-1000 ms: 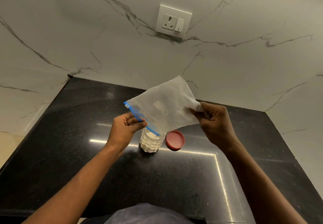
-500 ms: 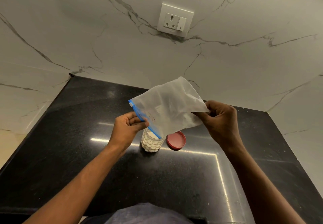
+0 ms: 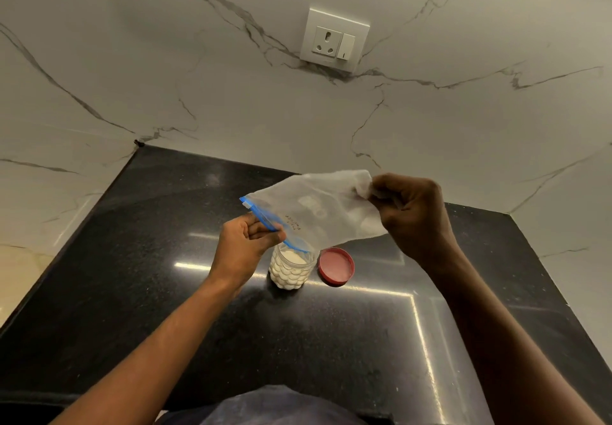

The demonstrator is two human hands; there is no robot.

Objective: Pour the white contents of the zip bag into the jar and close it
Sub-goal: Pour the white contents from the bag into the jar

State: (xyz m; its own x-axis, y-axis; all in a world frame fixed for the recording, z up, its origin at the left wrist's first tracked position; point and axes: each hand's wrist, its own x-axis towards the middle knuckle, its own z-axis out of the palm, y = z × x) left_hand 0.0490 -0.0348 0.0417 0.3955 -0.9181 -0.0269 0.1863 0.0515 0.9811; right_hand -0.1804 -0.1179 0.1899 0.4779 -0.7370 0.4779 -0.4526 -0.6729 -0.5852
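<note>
- One zip bag (image 3: 318, 209) hung tilted over one open jar (image 3: 291, 267).
- Left hand (image 3: 243, 247) pinched its blue zip edge; right hand (image 3: 412, 216) clenched its bottom corner.
- One red lid (image 3: 336, 265) lay just right of the jar.

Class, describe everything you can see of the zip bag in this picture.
The zip bag is thin, translucent, crumpled plastic with a blue zip strip and faint print. It looks nearly empty. It hangs tilted, mouth down over the open jar. The left hand pinches the zip edge; the right hand grips the raised bottom corner.
</note>
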